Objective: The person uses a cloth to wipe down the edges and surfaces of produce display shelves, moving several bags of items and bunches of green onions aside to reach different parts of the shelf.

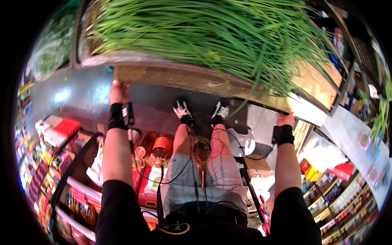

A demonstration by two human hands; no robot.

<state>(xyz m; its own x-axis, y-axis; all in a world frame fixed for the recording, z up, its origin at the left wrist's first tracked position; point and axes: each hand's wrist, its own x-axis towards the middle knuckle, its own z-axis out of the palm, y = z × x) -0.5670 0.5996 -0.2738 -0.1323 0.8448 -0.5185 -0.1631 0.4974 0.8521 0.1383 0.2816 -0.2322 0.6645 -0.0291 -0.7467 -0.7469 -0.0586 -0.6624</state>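
Long green stalks with leaf blades, like garlic chives, lie heaped in a wide bin before me, their root ends at the left. A brown board runs along the bin's near edge. My left hand grips the left end of that board from below, fingers curled. My right hand is at the near edge on the right, under the drooping leaf tips, its fingers closed on the dark edge there. Both wrists wear black bands with small devices.
Shelves with packaged goods stand left behind me, with bottles of red-brown liquid beside my legs. More stocked shelves are at the right. Bagged greens lie at far left. Cables hang before my body.
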